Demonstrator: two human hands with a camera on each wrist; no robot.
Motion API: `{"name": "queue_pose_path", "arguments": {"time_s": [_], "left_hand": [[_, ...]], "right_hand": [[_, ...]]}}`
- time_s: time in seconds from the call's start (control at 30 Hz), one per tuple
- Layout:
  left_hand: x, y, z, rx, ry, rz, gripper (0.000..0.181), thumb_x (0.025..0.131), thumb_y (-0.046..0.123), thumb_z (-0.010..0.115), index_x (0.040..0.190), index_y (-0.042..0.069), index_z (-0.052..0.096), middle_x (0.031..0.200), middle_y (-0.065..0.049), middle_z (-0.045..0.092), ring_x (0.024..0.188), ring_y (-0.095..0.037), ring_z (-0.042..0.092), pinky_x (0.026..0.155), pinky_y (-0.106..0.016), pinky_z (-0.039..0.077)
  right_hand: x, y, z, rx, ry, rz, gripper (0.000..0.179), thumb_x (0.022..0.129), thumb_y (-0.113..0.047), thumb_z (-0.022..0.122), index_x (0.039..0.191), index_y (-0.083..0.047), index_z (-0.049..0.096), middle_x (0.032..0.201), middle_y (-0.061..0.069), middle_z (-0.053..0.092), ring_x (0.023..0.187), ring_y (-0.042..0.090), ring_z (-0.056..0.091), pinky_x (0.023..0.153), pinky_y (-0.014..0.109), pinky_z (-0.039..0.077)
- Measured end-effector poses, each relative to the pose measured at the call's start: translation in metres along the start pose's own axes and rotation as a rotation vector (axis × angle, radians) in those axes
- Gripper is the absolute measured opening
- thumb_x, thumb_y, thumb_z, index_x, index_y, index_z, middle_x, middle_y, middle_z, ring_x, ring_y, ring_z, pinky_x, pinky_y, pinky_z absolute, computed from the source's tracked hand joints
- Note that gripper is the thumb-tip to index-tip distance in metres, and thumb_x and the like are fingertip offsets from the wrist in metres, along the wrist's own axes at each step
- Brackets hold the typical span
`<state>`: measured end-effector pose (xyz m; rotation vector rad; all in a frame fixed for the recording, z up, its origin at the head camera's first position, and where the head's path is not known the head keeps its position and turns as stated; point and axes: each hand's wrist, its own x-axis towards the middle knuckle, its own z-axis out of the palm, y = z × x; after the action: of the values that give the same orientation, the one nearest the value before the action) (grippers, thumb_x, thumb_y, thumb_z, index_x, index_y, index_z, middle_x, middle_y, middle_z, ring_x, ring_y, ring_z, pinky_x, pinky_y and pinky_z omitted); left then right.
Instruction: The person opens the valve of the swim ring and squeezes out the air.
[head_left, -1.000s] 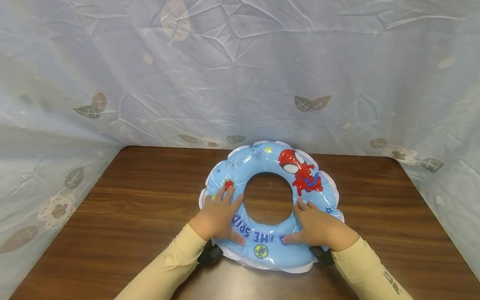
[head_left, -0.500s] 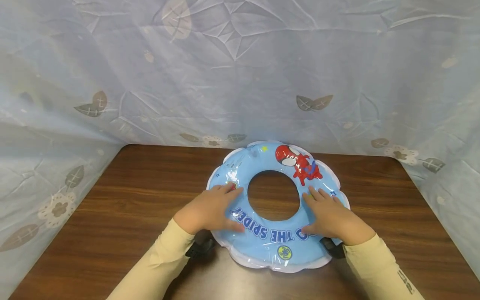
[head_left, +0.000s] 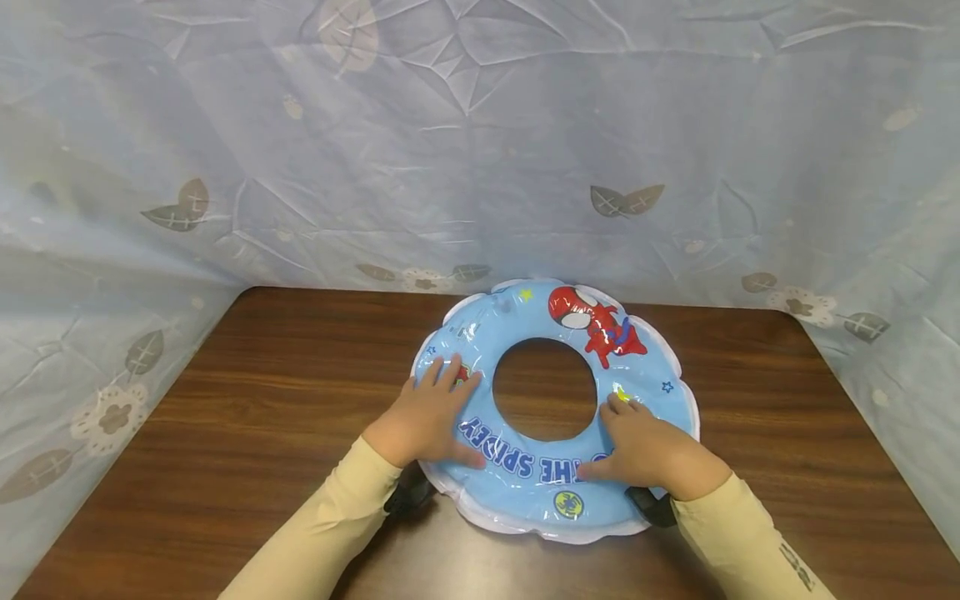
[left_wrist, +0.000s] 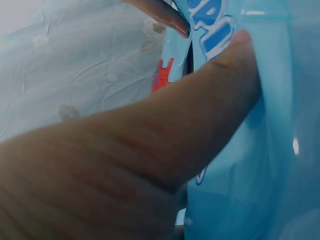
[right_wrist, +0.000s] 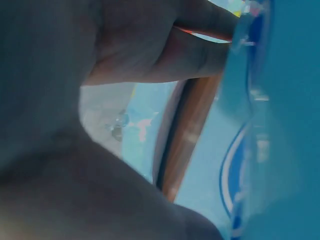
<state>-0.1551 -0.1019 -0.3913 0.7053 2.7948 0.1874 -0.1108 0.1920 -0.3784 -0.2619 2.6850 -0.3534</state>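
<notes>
A light-blue inflatable swim ring (head_left: 517, 492) lies on the wooden table, with a red cartoon figure, stars and blue lettering printed on it. On its left side rests my left hand (head_left: 427, 417), fingers spread and thumb toward the lettering. My right hand (head_left: 648, 446) lies on the ring's right side, fingers pointing at the hole and thumb out over the print. In the left wrist view the left thumb (left_wrist: 220, 85) touches the blue vinyl. The right wrist view has the right hand's fingers (right_wrist: 200, 55) against the ring, with brown tabletop visible through the hole.
The brown wooden table (head_left: 247, 417) extends on both sides of the ring. A pale patterned cloth (head_left: 465, 167) hangs behind the table and along its sides. The ring's far edge lies close to that cloth.
The ring has turned a little counterclockwise, its lettering and round emblem shifting right. My hands spread apart, then moved slightly back inward on it.
</notes>
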Motion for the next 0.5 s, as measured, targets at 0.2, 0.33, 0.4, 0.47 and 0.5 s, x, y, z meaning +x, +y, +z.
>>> {"name": "queue_pose_path", "arguments": {"time_s": [0.2,0.33,0.4,0.47,0.5], "left_hand": [[0.0037,0.0023,0.0075,0.028,-0.005,-0.009,0.116,0.072,0.067,0.085,0.162,0.012,0.036,0.168,-0.024,0.022,0.153,-0.051,0.02,0.115,-0.074,0.024],[0.0046,0.0046,0.0088,0.025,-0.006,-0.011,0.115,0.072,0.066,0.085,0.161,0.012,0.037,0.167,-0.025,0.024,0.152,-0.052,0.021,0.115,-0.075,0.022],[0.0051,0.0052,0.0089,0.028,-0.006,-0.012,0.114,0.072,0.066,0.085,0.161,0.012,0.038,0.167,-0.025,0.025,0.152,-0.051,0.023,0.115,-0.074,0.022],[0.0059,0.0052,0.0095,0.031,-0.006,-0.013,0.114,0.072,0.066,0.085,0.161,0.012,0.038,0.167,-0.025,0.025,0.152,-0.051,0.023,0.115,-0.074,0.022],[0.0064,0.0051,0.0098,0.031,-0.008,-0.013,0.114,0.072,0.066,0.085,0.161,0.012,0.038,0.167,-0.025,0.025,0.152,-0.051,0.023,0.116,-0.074,0.022]], "right_hand": [[0.0038,0.0028,0.0014,0.019,-0.021,0.001,0.109,0.075,-0.061,0.084,0.15,0.009,0.046,0.157,0.033,0.038,0.145,0.056,0.033,0.1,0.066,0.048],[0.0051,0.0029,0.0027,0.023,-0.018,-0.004,0.108,0.075,-0.059,0.084,0.15,0.009,0.046,0.157,0.033,0.038,0.145,0.057,0.031,0.101,0.067,0.047],[0.0054,0.0021,0.0041,0.023,-0.012,-0.009,0.107,0.076,-0.058,0.084,0.15,0.009,0.045,0.158,0.034,0.037,0.145,0.058,0.03,0.101,0.067,0.046],[0.0057,0.0013,0.0056,0.017,-0.007,-0.012,0.107,0.077,-0.057,0.084,0.15,0.01,0.045,0.158,0.034,0.036,0.145,0.06,0.029,0.101,0.068,0.045],[0.0058,0.0008,0.0061,0.012,-0.005,-0.013,0.107,0.077,-0.057,0.084,0.15,0.01,0.044,0.158,0.035,0.036,0.145,0.06,0.028,0.101,0.069,0.044]]}}
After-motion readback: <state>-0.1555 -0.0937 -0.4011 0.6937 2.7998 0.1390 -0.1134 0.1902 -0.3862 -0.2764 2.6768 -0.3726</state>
